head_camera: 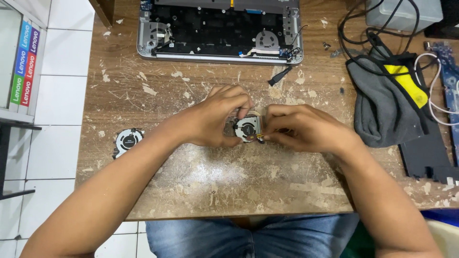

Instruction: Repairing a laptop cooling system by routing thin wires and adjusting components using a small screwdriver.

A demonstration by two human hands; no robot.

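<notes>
Over the middle of the worn wooden table [215, 186], both hands hold a small laptop cooling fan [247, 129] with a black round rotor in a metal housing. My left hand [215, 117] grips its left side, fingers curled over the top. My right hand [301, 126] pinches its right edge, where a short wire end shows. A second, similar fan [127, 141] lies loose near the table's left edge, well apart from my hands.
An opened laptop chassis [220, 31] with exposed internals lies at the table's far edge. To the right sit a grey and yellow cloth pouch [387, 102], black cables [363, 28], a white cable [432, 95] and a black panel [428, 155]. White tiled floor lies to the left.
</notes>
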